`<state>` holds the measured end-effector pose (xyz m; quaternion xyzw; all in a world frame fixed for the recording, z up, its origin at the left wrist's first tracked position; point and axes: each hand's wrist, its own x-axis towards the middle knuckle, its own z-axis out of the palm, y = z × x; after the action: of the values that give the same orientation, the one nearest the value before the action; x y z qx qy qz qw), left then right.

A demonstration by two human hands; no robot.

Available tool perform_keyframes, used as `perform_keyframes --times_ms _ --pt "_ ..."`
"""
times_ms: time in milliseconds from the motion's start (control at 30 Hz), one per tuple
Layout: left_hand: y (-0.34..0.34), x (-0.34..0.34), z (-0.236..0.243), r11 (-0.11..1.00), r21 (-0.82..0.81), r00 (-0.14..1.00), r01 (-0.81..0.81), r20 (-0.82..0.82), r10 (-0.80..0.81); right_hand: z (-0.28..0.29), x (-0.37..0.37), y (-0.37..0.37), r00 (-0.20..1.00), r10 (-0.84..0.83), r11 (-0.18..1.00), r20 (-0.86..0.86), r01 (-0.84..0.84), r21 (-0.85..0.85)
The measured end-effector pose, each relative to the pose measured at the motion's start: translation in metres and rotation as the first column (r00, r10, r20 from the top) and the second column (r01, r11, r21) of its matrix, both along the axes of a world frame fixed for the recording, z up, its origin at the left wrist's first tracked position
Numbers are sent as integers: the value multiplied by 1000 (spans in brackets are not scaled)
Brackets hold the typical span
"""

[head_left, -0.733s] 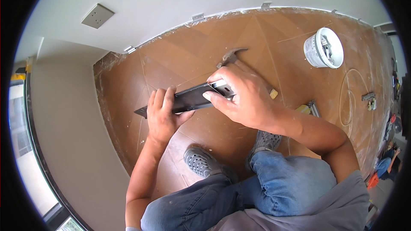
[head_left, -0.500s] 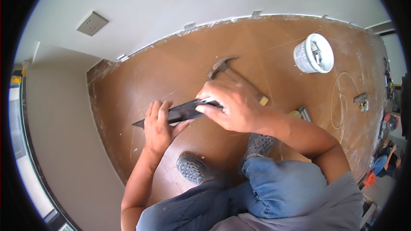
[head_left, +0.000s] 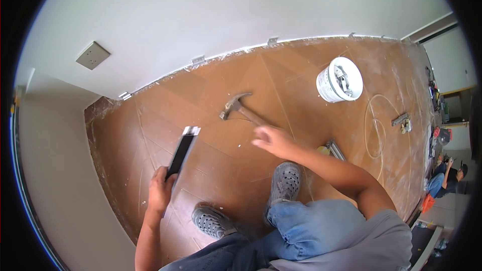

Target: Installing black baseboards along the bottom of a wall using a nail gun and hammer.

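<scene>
My left hand has its fingers clamped around the lower part of a long, narrow, flat black strip with a pale, silvery edge. The strip slants up and to the right from my fist, its whitish far end blurred and pointing away from me, over the brown, dust-smeared floor.

My right hand is at the butt end of a claw hammer with a grey metal head and a brown wooden handle. The hammer's head points to the upper left, well apart from the strip. My right fingers are partly curled and blurred, and I cannot tell whether they are closed on the handle or only over it.

Beyond, to the right, is a round white plastic bucket with grey metal pieces inside. Near my right forearm lies a silvery, long-bodied tool, partly hidden. Farther right, a small grey metal tool lies beside a thin, pale looped hose.

My grey, holed clogs are planted below my hands. Small grey metal brackets line the foot of the smooth white wall
</scene>
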<state>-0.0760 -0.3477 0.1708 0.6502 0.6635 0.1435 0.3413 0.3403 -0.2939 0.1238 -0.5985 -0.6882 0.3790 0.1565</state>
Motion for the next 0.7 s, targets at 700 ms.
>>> perform_keyframes --times_ms 700 --pt "-138 -347 -117 799 298 486 -521 -666 566 48 141 -141 822 -334 795 461 508 -332"
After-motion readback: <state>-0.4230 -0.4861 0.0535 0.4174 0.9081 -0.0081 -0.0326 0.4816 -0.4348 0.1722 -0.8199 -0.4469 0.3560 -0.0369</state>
